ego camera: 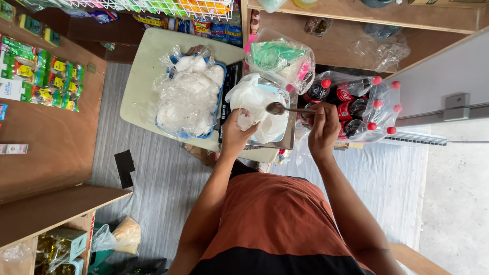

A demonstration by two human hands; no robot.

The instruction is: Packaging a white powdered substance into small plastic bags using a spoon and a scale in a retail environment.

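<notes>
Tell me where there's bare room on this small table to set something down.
Bare patch: the pale tabletop's left strip, beside the blue basket of clear plastic bags. Crowded: the right side, with the white bag held by the left hand and the metal spoon in the right hand.

We saw the scene in bright, even daylight, strongest at the right, where the pale floor (458, 203) nearly washed out. Shadows were soft and faint under the table (147, 66). Glare glinted off the clear plastic bags (189, 97) and the spoon (277, 108). Focus was sharp centrally; the wide lens bent the shelves (46, 147) at the edges.
</notes>
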